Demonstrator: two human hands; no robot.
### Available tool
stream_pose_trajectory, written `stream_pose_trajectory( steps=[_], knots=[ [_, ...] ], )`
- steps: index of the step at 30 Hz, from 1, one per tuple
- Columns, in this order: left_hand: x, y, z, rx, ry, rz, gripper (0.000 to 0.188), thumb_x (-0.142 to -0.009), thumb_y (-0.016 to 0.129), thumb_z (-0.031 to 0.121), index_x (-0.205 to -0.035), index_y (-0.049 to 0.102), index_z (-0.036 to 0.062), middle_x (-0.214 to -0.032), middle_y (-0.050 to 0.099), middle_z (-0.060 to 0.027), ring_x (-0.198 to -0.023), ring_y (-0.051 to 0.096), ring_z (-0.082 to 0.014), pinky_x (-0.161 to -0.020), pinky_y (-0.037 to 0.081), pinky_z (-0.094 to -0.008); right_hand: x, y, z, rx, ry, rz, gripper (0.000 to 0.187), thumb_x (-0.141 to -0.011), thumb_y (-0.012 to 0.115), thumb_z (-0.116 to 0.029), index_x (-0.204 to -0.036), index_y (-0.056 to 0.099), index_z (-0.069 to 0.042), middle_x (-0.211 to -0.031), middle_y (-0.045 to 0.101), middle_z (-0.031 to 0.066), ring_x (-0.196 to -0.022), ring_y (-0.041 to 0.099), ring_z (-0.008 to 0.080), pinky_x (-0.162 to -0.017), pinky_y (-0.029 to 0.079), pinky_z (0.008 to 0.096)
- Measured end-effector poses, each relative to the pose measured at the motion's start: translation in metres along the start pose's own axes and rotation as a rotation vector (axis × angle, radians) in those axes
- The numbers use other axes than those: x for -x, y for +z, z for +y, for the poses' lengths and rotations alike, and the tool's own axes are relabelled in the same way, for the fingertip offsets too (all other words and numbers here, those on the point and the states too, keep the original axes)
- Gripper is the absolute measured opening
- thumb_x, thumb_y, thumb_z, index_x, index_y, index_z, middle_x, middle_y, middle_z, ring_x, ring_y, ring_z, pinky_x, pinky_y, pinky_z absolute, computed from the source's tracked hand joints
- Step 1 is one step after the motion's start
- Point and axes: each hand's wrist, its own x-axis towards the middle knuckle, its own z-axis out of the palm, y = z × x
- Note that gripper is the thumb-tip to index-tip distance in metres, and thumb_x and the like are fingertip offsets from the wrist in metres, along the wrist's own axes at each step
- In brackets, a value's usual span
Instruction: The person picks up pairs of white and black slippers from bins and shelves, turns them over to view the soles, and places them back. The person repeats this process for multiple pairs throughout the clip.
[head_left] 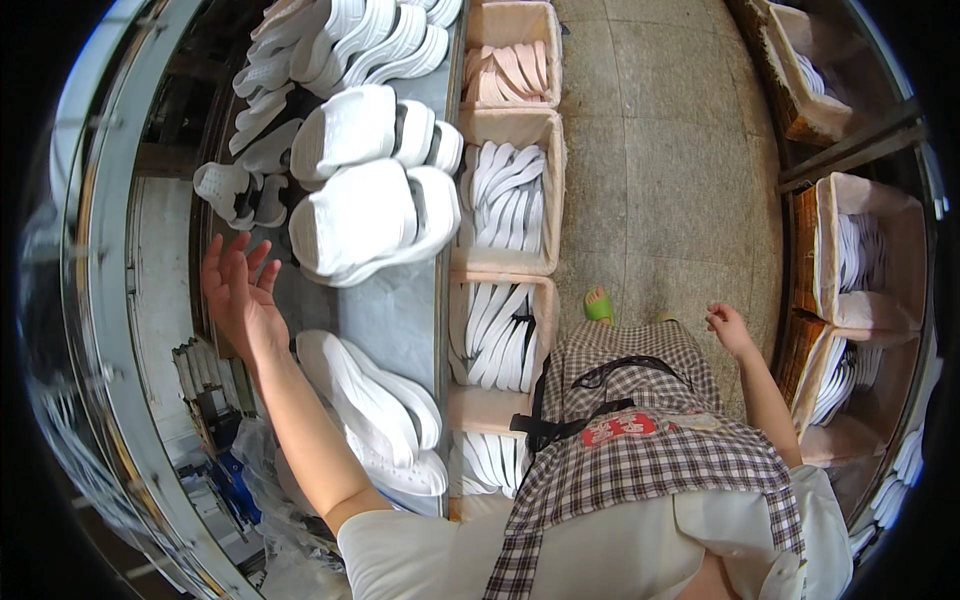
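My left hand (243,300) is stretched out over the left side of the metal shelf, palm up, its fingers apart and holding nothing. Just beyond its fingertips lie white clogs with dark gaps (228,192). To its right, large white clogs (355,220) are stacked on the shelf top. White soles (365,400) lie beside my left forearm. Away from the shelf, my right hand (730,328) hangs over the floor at my right side, fingers loosely bent and nothing visible in them.
Along the shelf's right edge stand lined baskets (553,190) of white soles, with pink soles (510,72) in the far one. More lined baskets (870,310) line the right side. Between them runs the tiled floor (670,160). A metal upright (105,250) borders the far left.
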Motion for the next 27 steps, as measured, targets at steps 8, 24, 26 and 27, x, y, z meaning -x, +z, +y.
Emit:
stream_pose_trajectory(
  steps=[8, 24, 26, 27],
  knots=[
    [-0.062, 0.059, 0.007, -0.057, -0.027, 0.042, 0.046, -0.090, 0.059, 0.018, -0.130, 0.040, 0.0054, -0.116, 0.056, -0.0107, -0.096, 0.060, -0.0217, -0.076, 0.050, -0.0318, -0.088, -0.061, -0.036, 0.565, 0.056, -0.169, 0.034, -0.079, 0.061, -0.020, -0.106, 0.060, 0.002, -0.096, 0.065, 0.0186, -0.090, 0.063, 0.0278, -0.079, 0.048, 0.0370],
    [-0.346, 0.044, -0.174, -0.868, -0.184, 0.240, 0.057, -0.082, 0.063, 0.033, -0.130, 0.045, 0.0064, -0.126, 0.053, -0.0151, -0.111, 0.053, -0.0335, -0.093, 0.041, -0.0404, -0.212, -0.139, -0.136, 0.253, 0.028, 0.100, 0.019, -0.082, 0.049, -0.001, -0.099, 0.057, 0.004, -0.078, 0.059, 0.0112, -0.069, 0.060, 0.0195, -0.062, 0.049, 0.0342],
    [-0.375, 0.044, -0.180, -1.229, -0.258, 0.134, 0.068, -0.081, 0.057, 0.053, -0.133, 0.044, 0.0116, -0.131, 0.050, -0.0169, -0.121, 0.046, -0.0362, -0.097, 0.037, -0.0492, -0.199, -0.106, -0.169, 0.200, 0.132, 0.020, 0.024, -0.083, 0.054, -0.006, -0.104, 0.057, 0.003, -0.086, 0.063, 0.0146, -0.080, 0.062, 0.0240, -0.071, 0.051, 0.0350],
    [-0.385, 0.049, -0.181, -1.320, -0.305, 0.105, 0.068, -0.081, 0.055, 0.055, -0.133, 0.044, 0.0122, -0.131, 0.050, -0.0160, -0.121, 0.046, -0.0362, -0.096, 0.036, -0.0521, -0.191, -0.093, -0.183, 0.300, 0.096, -0.048, 0.026, -0.082, 0.055, -0.008, -0.106, 0.057, 0.002, -0.089, 0.063, 0.0157, -0.084, 0.063, 0.0257, -0.074, 0.051, 0.0358]
  ],
)
